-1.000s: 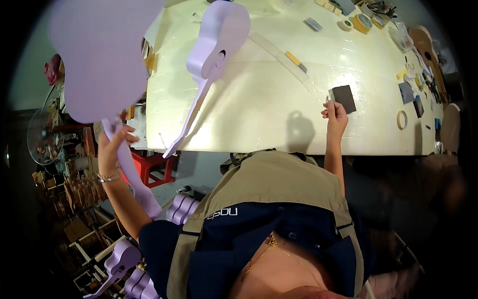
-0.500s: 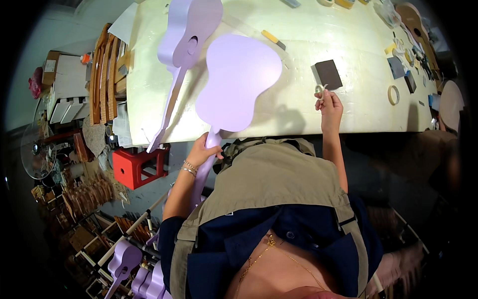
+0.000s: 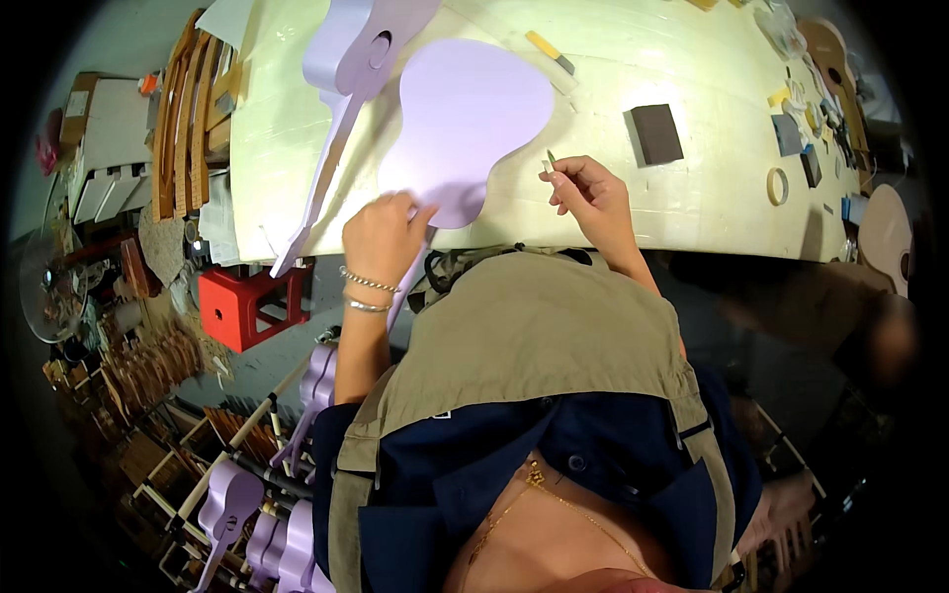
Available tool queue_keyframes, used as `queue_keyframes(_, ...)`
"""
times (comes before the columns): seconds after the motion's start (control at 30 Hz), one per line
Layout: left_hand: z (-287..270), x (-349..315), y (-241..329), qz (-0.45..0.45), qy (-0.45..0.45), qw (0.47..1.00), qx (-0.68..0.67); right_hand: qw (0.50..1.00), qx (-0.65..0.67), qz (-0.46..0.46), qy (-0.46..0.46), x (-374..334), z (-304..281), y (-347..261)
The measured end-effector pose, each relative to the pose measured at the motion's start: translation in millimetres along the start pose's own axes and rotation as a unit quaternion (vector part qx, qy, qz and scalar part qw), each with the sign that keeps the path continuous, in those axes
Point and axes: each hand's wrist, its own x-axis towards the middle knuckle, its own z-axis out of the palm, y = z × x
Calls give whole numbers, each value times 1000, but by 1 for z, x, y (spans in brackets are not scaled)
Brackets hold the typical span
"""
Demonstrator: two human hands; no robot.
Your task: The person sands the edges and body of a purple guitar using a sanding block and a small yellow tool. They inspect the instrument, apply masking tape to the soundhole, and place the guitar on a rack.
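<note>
A pale purple ukulele-shaped body [image 3: 474,119] lies back side up on the table, its neck pointing toward me and running off the near edge. Over its near end, where body meets neck, is my left hand [image 3: 384,237], closed with the fingers curled and slightly blurred; what is under the fingertips is hidden. Right of the body, above the table, my right hand [image 3: 593,203] pinches a small thin pale strip [image 3: 551,158] between thumb and fingers. A second purple instrument [image 3: 361,64], sound hole showing, lies to the left.
The pale-covered table [image 3: 712,208] bears a yellow-handled blade tool [image 3: 549,49], a dark block [image 3: 656,134] and a tape roll [image 3: 778,186]. A red stool [image 3: 247,306] stands left below the edge. More purple instruments [image 3: 232,504] hang on a rack at lower left.
My left hand has let go of the neck and moved up to the body's near end. My right hand has moved left with the strip, away from the dark block, toward the body.
</note>
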Motion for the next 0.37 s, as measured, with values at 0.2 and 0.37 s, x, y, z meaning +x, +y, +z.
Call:
queue_keyframes(0.2,-4,41,66,124,198,919,-318,982,-155,-111,-11,2,11,-14)
queue_keyframes(0.37,13,50,53,159,172,941,-243,960,-242,-142,-13,7,12,-18)
